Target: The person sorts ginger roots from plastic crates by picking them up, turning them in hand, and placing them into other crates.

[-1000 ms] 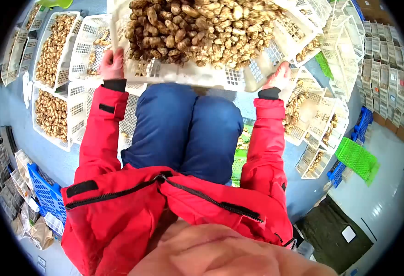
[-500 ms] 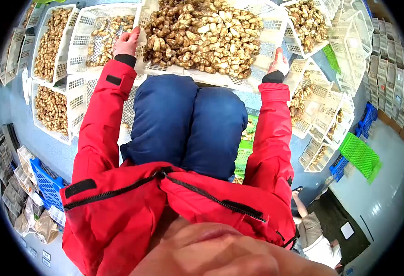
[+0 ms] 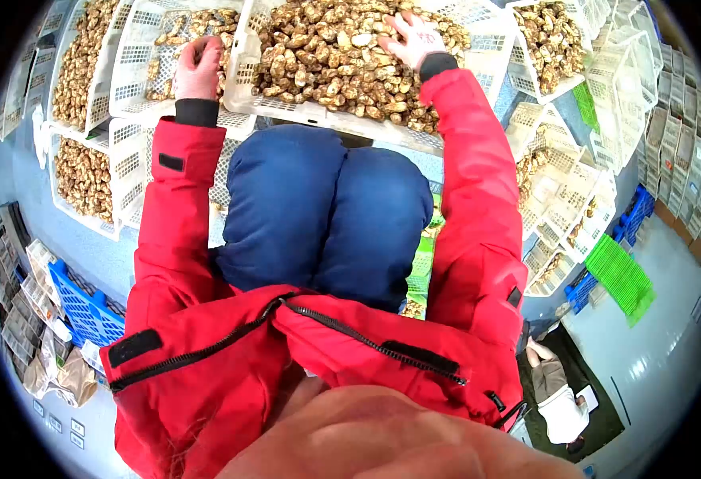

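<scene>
In front of my knees stands a large white plastic crate (image 3: 242, 76), heaped with stubby brown-and-cream pieces (image 3: 326, 56) that look like mushrooms. My right hand (image 3: 416, 41) lies over the right part of this heap, fingers spread and touching the pieces. Just left of the crate, my left hand (image 3: 199, 68) is closed with its fingers curled. Whatever it may hold does not show. Beneath and beside that hand is a second white crate (image 3: 131, 64), with fewer of the same pieces spread over its mesh bottom.
More filled white crates (image 3: 83, 136) stand on the left, and another crate (image 3: 562, 84) on the right. Stacked crates (image 3: 618, 104) rise beyond it. Green mesh (image 3: 620, 278) and a blue crate (image 3: 87, 307) lie farther out. Behind me, a person (image 3: 559, 407) sits on a dark mat.
My right hand has left the large crate's right side and moved left onto the heap. My left hand has come off the rim, shifting slightly left and down, fingers curling.
</scene>
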{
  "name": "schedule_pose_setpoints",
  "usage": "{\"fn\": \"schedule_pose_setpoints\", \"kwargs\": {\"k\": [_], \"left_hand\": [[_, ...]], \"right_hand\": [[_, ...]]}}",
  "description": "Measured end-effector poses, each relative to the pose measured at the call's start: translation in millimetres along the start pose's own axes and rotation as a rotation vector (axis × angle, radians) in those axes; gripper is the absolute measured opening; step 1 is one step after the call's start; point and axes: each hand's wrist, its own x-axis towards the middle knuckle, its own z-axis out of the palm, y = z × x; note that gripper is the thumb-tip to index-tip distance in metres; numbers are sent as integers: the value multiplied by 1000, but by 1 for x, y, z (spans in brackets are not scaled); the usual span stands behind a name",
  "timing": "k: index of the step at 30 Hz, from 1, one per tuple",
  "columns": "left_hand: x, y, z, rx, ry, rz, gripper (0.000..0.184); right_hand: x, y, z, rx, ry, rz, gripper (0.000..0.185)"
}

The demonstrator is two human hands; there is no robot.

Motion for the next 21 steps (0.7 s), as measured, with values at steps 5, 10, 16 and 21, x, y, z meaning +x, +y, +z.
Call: {"fn": "schedule_pose_setpoints", "kwargs": {"k": [5,10,16,21], "left_hand": [[-25,29,6,-1088,-630,-467,39],[-40,24,45,-906,-647,-599,42],[-41,23,46,-793,-738,-689,34],[-53,22,69,-573,-864,-648,38]], "right_hand": [[-57,-17,-55,-147,-330,47,46],[-11,-61,-51,92,-64,92,36],[-5,-79,-14,392,-46,292,31],[-37,-124,-67,990,-206,66,34]]}}
